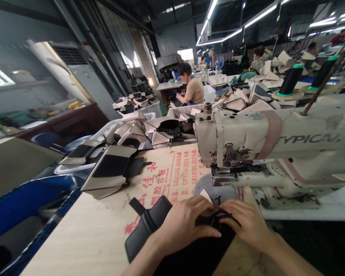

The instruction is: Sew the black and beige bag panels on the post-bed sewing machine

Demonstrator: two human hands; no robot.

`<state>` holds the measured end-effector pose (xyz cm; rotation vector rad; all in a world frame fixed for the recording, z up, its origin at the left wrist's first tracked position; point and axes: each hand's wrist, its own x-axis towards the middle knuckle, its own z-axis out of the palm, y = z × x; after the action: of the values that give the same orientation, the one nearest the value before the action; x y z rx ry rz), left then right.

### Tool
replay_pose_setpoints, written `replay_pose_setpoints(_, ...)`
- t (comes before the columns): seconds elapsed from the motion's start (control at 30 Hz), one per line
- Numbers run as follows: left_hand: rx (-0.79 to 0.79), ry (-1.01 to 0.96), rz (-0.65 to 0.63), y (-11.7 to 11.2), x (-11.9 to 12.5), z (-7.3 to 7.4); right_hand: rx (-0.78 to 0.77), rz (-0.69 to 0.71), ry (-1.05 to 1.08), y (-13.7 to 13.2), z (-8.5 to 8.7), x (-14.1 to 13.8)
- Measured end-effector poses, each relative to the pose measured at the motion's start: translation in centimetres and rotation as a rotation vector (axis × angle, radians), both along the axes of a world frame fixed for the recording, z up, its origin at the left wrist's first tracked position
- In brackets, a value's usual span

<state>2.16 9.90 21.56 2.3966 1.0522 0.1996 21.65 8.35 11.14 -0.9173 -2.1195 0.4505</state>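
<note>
A black leather-like sewn piece (149,226) with a short tab lies on the plywood tabletop, and its dark body runs beneath both hands. My left hand (184,222) is closed on its upper edge, thumb lying along the dark surface. Close beside it, my right hand (244,220) pinches the same edge between thumb and fingers. A small white corner of material (207,196) shows by the left fingertips. Just above the hands is the sewing machine's head (218,153); its needle area is hard to make out.
Left of the hands, a beige and black sewn piece (109,168) rests on the plywood tabletop (83,230). White bins (103,132) heaped with similar pieces stand behind it. A blue-lined container (31,214) is at lower left. Black thread cones (290,80) stand behind the machine. A co-worker (194,90) sits farther back.
</note>
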Motion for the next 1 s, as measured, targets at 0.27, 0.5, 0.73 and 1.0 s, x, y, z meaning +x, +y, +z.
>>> replay_pose_setpoints(0.27, -0.178, -0.117, 0.219, 1.6, 1.8, -2.2, -0.017, 0.092, -0.045, 1.1, 1.0, -0.2)
replay_pose_setpoints(0.5, -0.467, -0.207, 0.259, 2.7, 1.3, -3.1, -0.328, 0.144, 0.122, 1.5, 2.7, 0.2)
replay_pose_setpoints(0.73, -0.513, -0.21, 0.3, 3.1, 1.2, -3.6, -0.458, 0.038, 0.22, 1.3, 3.3, -0.2)
replay_pose_setpoints(1.0, -0.593, -0.222, 0.357, 3.4, 1.5, -3.1, -0.313, -0.011, 0.218, 1.4, 2.7, 0.0)
